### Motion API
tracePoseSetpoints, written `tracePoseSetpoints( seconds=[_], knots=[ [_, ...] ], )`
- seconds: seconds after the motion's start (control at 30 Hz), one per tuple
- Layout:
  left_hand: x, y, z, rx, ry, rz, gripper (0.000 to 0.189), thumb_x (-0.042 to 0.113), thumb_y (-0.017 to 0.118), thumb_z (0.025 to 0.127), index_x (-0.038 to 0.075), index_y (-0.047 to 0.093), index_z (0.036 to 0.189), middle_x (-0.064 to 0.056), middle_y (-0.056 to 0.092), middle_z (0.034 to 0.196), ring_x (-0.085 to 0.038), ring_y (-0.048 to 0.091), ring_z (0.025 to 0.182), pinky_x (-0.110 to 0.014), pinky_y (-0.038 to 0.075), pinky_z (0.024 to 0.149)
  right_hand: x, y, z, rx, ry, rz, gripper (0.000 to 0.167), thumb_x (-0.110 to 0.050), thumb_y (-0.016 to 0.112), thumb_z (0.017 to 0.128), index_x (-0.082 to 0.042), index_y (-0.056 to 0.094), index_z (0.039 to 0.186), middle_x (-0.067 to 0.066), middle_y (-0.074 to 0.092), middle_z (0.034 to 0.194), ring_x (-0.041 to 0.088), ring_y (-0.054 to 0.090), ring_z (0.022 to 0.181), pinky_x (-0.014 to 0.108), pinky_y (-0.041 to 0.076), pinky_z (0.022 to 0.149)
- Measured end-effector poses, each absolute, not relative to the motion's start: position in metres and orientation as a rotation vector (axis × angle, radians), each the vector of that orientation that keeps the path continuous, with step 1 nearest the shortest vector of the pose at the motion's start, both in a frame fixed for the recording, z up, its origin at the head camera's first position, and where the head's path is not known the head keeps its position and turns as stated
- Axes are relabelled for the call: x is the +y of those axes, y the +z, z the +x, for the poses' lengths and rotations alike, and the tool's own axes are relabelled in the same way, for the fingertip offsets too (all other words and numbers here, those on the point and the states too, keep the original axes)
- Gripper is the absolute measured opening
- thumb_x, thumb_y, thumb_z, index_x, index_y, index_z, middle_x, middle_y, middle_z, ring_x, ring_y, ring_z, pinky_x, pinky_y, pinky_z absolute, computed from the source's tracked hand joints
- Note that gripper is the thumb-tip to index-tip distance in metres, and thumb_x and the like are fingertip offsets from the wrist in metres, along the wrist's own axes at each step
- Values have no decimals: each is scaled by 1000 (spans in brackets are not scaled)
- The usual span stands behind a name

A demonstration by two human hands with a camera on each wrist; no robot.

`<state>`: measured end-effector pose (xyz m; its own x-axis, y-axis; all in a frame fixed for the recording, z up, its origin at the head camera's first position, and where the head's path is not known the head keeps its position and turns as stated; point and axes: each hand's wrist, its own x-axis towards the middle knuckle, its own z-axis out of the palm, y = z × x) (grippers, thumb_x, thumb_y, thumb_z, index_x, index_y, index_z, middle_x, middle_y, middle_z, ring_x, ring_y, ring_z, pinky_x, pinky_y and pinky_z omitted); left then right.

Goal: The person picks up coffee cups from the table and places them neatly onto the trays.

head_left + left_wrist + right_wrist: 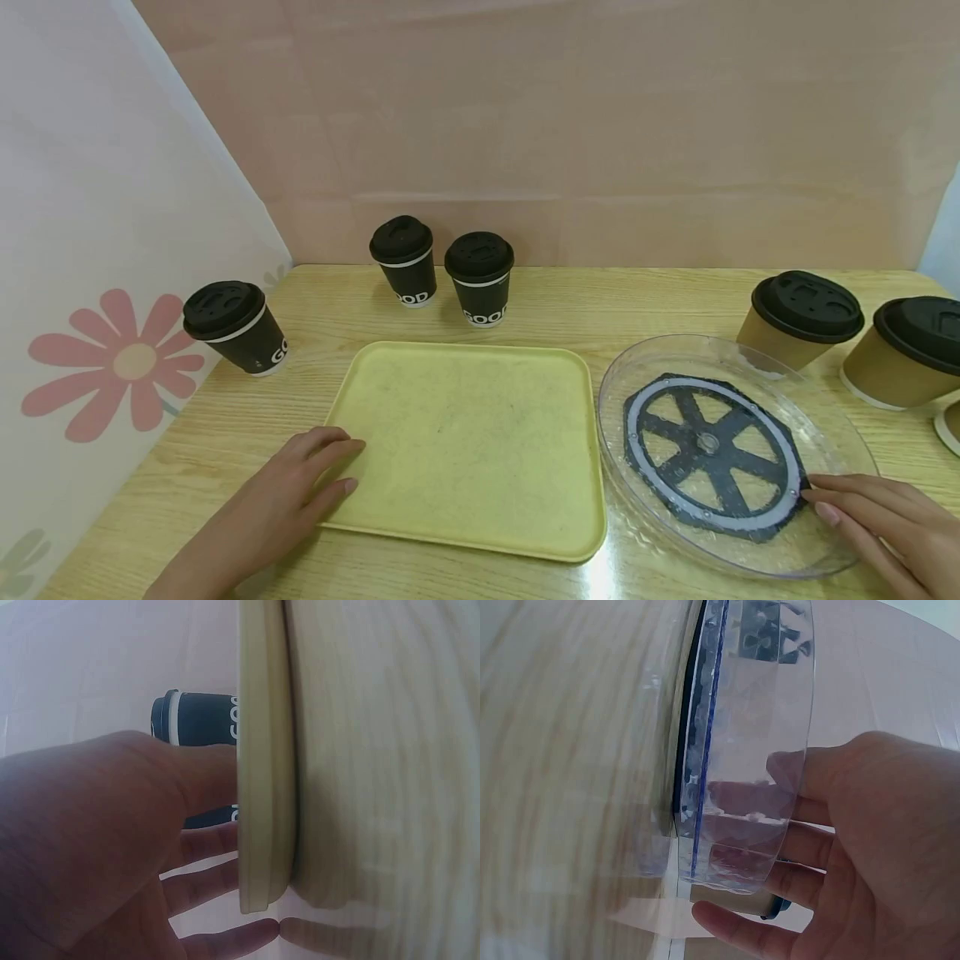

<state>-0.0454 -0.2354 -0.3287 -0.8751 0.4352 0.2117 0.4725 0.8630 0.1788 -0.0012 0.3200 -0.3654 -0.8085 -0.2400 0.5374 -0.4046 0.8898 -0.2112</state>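
A rectangular yellow tray (465, 450) lies flat in the middle of the table. My left hand (300, 483) reaches over its left edge with loosely bent fingers; in the left wrist view the tray's side (259, 787) partly hides the thumb and fingers. To the right sits a clear round plastic turntable (836, 437), with a dark spoked base (708, 442) showing through it. My right hand (892, 517) reaches over its right rim, fingers extended inside. In the right wrist view, the clear wall (757, 727) stands between the camera and those fingertips.
Two black lidded paper cups, one (405, 260) beside another (480, 279), stand behind the yellow tray. A third black cup (236, 327) is at the left. Brown lidded cups (802, 318) (907, 354) stand behind and right of the turntable, one cut off at the frame's edge. Walls bound the table (615, 304).
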Motion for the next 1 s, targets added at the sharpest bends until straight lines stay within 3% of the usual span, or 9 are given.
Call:
tracePoseSetpoints(
  seconds=[1.0],
  knots=[
    [-237, -326, -47, -2930, -361, -666, 32, 23, 70, 89, 16, 66, 120, 3, 60, 120, -17, 61, 109, -42, 54, 91, 330, -371, -3, -2529, 388, 521, 8, -9, 70, 87, -2, 74, 88, 14, 71, 89, -28, 27, 114, -7, 14, 100]
  ],
)
